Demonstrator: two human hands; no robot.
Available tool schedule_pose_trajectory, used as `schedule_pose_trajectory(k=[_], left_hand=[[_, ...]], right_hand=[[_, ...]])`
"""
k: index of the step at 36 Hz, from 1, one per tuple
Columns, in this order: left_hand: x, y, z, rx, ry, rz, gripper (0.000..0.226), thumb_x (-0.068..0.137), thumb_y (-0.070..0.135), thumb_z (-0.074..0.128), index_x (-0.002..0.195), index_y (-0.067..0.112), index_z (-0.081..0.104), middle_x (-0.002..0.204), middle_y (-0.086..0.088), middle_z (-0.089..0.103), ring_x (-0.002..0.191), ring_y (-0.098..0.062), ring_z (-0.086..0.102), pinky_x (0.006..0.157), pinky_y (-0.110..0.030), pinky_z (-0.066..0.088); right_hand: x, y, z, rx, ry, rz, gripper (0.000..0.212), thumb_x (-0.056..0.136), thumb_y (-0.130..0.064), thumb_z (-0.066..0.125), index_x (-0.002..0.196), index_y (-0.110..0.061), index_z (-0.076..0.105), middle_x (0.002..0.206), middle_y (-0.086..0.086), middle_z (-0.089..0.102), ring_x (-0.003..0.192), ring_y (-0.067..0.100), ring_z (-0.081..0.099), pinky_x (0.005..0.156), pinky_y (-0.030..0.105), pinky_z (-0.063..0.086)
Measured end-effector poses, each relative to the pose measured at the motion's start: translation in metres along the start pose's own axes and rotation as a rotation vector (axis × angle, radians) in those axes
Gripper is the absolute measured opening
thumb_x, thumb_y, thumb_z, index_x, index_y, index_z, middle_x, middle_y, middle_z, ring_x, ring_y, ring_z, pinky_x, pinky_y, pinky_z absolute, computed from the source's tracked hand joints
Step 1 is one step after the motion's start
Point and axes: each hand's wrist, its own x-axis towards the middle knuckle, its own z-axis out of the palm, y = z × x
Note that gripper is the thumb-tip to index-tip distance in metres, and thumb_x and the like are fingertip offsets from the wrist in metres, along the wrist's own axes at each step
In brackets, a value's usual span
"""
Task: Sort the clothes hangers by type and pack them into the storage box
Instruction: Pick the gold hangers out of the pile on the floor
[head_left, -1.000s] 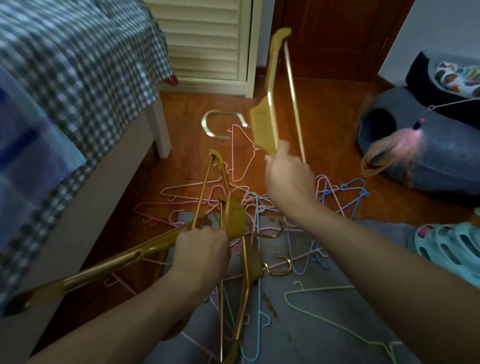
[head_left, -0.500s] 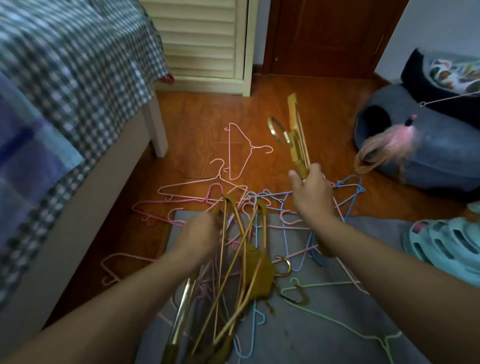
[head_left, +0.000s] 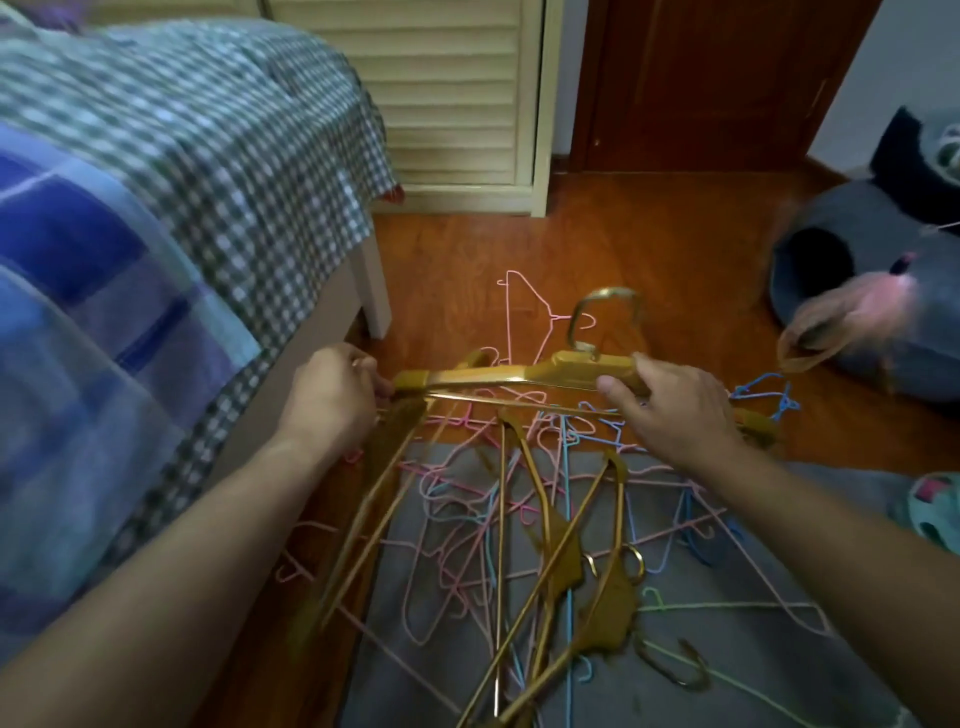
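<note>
Lowered level now, gold hanger (head_left: 524, 375): my left hand (head_left: 332, 395) and right hand (head_left: 675, 410) pinch its ends (fingers curled); I'd stack flat.

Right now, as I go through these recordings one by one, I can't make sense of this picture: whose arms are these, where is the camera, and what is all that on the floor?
There is no machine here. A camera worn on a person's head looks down at their two bare arms. The left hand and the right hand each grip one end of a gold hanger, held level above the floor. Below lies a tangled pile of thin wire hangers in pink, blue and green, with more gold hangers across it, partly on a grey mat. A bed with a checked cover stands at the left. No storage box shows in this picture.
</note>
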Motion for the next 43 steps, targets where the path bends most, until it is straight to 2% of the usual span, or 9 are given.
schedule_pose_trajectory(k=[9,14,18,22,27,31,35,39,43], left_hand=[[-0.024,-0.003,-0.010,0.492,0.059,0.033,0.033,0.105,0.040,0.049,0.093,0.018,0.071,0.084,-0.006,0.067,0.086,-0.031,0.068,0.079,-0.042,0.057],[-0.019,-0.005,-0.010,0.353,0.045,0.038,0.026,0.106,0.041,0.046,0.097,0.024,0.064,0.080,0.002,0.063,0.076,-0.017,0.066,0.074,-0.039,0.059],[-0.015,0.003,-0.008,0.051,-0.038,-0.015,0.036,0.104,0.043,0.050,0.088,0.017,0.068,0.075,-0.003,0.073,0.075,-0.023,0.071,0.078,-0.044,0.060],[-0.028,0.031,-0.003,-0.474,-0.368,-0.054,0.033,0.104,0.031,0.057,0.082,0.009,0.066,0.069,-0.010,0.065,0.060,-0.017,0.066,0.061,-0.031,0.050],[-0.046,0.057,-0.001,-0.606,-0.688,-0.064,0.036,0.104,0.037,0.053,0.082,0.013,0.069,0.075,-0.010,0.065,0.066,-0.017,0.062,0.069,-0.032,0.049],[-0.062,0.065,0.006,-0.524,-0.718,-0.063,0.035,0.099,0.045,0.059,0.081,0.017,0.068,0.074,-0.006,0.065,0.072,-0.018,0.062,0.080,-0.036,0.049],[-0.067,0.063,0.017,-0.288,-0.608,-0.007,0.032,0.096,0.042,0.066,0.087,0.012,0.076,0.076,-0.005,0.074,0.073,-0.015,0.070,0.094,-0.046,0.050],[-0.059,0.058,0.029,-0.252,-0.443,-0.021,0.024,0.092,0.032,0.074,0.094,0.008,0.071,0.065,-0.007,0.073,0.058,-0.014,0.067,0.077,-0.043,0.055],[-0.057,0.052,0.028,-0.402,-0.389,-0.089,0.026,0.095,0.012,0.069,0.118,0.018,0.058,0.053,-0.003,0.064,0.049,-0.017,0.063,0.048,-0.029,0.047]], right_hand=[[0.004,0.010,-0.007,-0.398,0.025,-0.008,0.059,0.095,-0.069,0.015,0.066,-0.025,0.041,0.055,-0.005,0.043,0.049,0.020,0.041,0.059,0.032,0.032],[-0.006,0.008,-0.006,-0.305,-0.197,-0.068,0.070,0.086,-0.075,0.003,0.082,-0.028,0.055,0.061,-0.010,0.049,0.052,0.006,0.040,0.048,0.024,0.020],[-0.009,-0.012,0.006,-0.153,-0.348,-0.360,0.089,0.072,-0.086,-0.021,0.080,-0.037,0.052,0.062,-0.013,0.049,0.057,0.002,0.048,0.057,0.023,0.040],[-0.009,-0.041,0.020,-0.097,-0.360,-0.547,0.095,0.078,-0.085,-0.016,0.078,-0.026,0.058,0.062,-0.008,0.054,0.057,0.011,0.051,0.059,0.030,0.040],[-0.004,-0.044,0.032,-0.032,-0.272,-0.541,0.066,0.090,-0.078,0.011,0.069,-0.026,0.045,0.065,-0.003,0.055,0.064,0.024,0.056,0.059,0.033,0.032],[-0.010,-0.038,0.034,-0.038,-0.353,-0.489,0.064,0.092,-0.071,0.017,0.078,-0.022,0.057,0.076,-0.001,0.060,0.074,0.024,0.057,0.071,0.041,0.047],[-0.017,-0.032,0.053,-0.007,-0.376,-0.405,0.050,0.098,-0.059,0.026,0.110,-0.023,0.058,0.109,0.000,0.062,0.106,0.023,0.053,0.097,0.044,0.040],[-0.049,-0.007,0.078,0.051,-0.278,-0.040,0.032,0.100,-0.036,0.045,0.116,-0.011,0.058,0.110,0.013,0.058,0.106,0.033,0.051,0.088,0.044,0.041],[-0.105,0.024,0.083,-0.027,-0.882,0.048,0.038,0.101,-0.041,0.048,0.108,-0.009,0.066,0.109,0.013,0.065,0.103,0.031,0.060,0.086,0.037,0.046]])
